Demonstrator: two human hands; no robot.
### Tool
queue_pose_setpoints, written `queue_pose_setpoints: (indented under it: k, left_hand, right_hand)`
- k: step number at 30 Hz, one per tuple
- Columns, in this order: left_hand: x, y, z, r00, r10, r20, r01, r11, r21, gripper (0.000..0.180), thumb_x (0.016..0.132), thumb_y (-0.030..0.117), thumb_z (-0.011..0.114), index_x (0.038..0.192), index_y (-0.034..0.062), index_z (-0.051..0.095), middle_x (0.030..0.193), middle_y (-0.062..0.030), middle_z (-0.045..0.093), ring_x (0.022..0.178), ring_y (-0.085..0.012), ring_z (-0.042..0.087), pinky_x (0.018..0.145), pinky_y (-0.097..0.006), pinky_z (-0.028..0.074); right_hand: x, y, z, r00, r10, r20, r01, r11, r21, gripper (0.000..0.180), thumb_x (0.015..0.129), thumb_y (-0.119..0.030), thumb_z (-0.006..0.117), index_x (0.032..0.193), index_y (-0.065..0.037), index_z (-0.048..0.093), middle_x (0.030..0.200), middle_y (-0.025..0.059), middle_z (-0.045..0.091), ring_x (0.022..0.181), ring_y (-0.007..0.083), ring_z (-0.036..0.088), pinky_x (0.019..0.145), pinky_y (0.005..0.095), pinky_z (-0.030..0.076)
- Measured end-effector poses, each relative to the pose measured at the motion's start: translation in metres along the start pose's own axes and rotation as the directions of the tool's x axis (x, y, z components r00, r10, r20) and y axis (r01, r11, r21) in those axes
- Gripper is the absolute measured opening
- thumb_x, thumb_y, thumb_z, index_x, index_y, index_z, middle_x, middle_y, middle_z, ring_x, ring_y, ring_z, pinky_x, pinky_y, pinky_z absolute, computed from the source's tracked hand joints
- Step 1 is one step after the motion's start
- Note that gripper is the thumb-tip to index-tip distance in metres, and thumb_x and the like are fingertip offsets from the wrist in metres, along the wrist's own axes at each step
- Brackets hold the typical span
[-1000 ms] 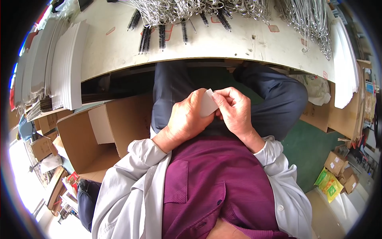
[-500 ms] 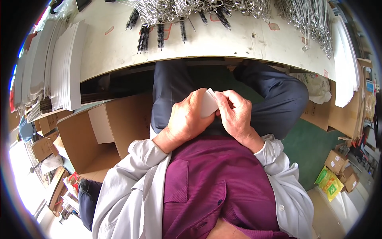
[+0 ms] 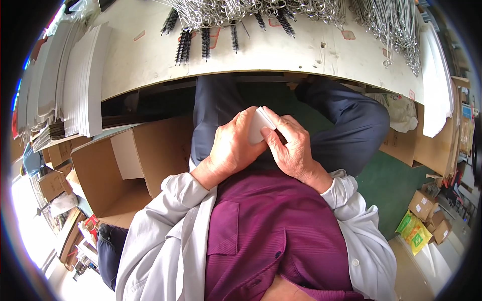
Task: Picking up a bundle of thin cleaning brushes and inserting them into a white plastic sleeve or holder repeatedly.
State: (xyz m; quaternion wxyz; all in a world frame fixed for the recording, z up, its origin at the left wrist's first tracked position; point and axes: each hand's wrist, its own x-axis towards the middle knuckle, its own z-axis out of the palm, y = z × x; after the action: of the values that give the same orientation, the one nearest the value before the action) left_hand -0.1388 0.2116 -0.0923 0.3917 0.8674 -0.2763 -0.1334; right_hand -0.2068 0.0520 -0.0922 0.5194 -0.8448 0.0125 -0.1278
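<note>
Above my lap, between both hands, is a small white cardboard piece (image 3: 257, 125) with a thick, layered-looking upper edge. Whether it is a folded box or a stack of cards, I cannot tell. My left hand (image 3: 232, 143) wraps round its left side, with most of the fingers hidden behind. On the other side my right hand (image 3: 292, 150) grips it, the thumb pressing its face near the lower right and the index finger lying along its right edge.
Ahead is a pale worktable (image 3: 261, 57) with a heap of looped wire-handled brushes (image 3: 251, 10), some showing black bristles (image 3: 206, 45). Stacked white cardboard (image 3: 83, 80) stands at left; more white sheets (image 3: 436, 80) hang at right. An open carton (image 3: 105, 170) sits left of my legs.
My right fingers have shifted from pinching the white piece's upper right corner; the thumb now presses lower on its face and the index finger lies along its edge.
</note>
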Motion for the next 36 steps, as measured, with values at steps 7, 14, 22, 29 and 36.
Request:
queue_pose_setpoints:
  k: [7,14,22,29,36]
  left_hand:
    - [-0.002,-0.002,-0.004,0.999,0.020,-0.041,-0.021,1.000,-0.012,0.055,0.079,0.020,0.080,0.126,0.0014,0.057,0.107,-0.0214,0.071,0.092,-0.0405,0.073,0.078,-0.046,0.061]
    - [-0.003,-0.002,-0.014,1.000,-0.019,-0.015,0.017,0.994,-0.104,0.059,0.080,0.022,0.085,0.127,-0.0001,0.059,0.113,-0.0237,0.070,0.102,-0.0419,0.070,0.085,-0.045,0.059]
    - [-0.027,-0.021,-0.116,0.951,-0.224,0.211,0.270,0.936,-0.223,0.025,0.089,0.015,0.079,0.107,-0.0003,0.070,0.085,-0.0097,0.065,0.078,-0.0116,0.057,0.071,-0.033,0.051]
    - [0.024,-0.072,-0.235,0.901,-0.100,-0.422,0.296,0.853,0.430,0.021,0.088,0.017,0.072,0.101,0.0020,0.067,0.088,-0.0269,0.069,0.087,-0.0485,0.067,0.075,-0.053,0.054]
    - [0.101,-0.153,-0.297,0.887,-0.044,-0.459,0.440,0.380,0.814,0.026,0.090,0.026,0.074,0.101,0.0037,0.069,0.103,-0.0205,0.071,0.099,-0.0411,0.069,0.086,-0.049,0.055]
  right_hand:
    - [-0.002,-0.003,0.012,0.999,-0.012,-0.033,0.017,0.990,0.140,0.042,0.092,-0.004,0.071,0.132,0.006,0.063,0.095,0.0219,0.073,0.084,0.0340,0.073,0.072,0.0388,0.057]
    - [0.007,-0.005,0.010,0.977,0.211,0.023,-0.210,0.941,0.266,0.029,0.097,-0.001,0.065,0.124,0.008,0.069,0.109,0.0177,0.077,0.095,0.0167,0.073,0.083,0.0302,0.058]
    - [0.046,-0.010,-0.010,0.991,0.135,0.001,-0.130,0.954,0.272,0.027,0.100,-0.007,0.068,0.125,0.003,0.069,0.103,0.0105,0.075,0.089,0.0136,0.069,0.078,0.0273,0.056]
    - [0.088,0.006,-0.035,0.950,-0.165,-0.264,0.135,0.982,-0.128,0.012,0.099,-0.006,0.067,0.105,0.002,0.072,0.097,0.0120,0.074,0.082,0.0178,0.071,0.076,0.0292,0.056]
    - [0.096,0.023,-0.034,0.957,-0.094,-0.273,0.059,0.989,-0.134,0.011,0.098,-0.008,0.069,0.103,0.001,0.073,0.091,0.0075,0.072,0.072,0.0130,0.066,0.065,0.0262,0.053]
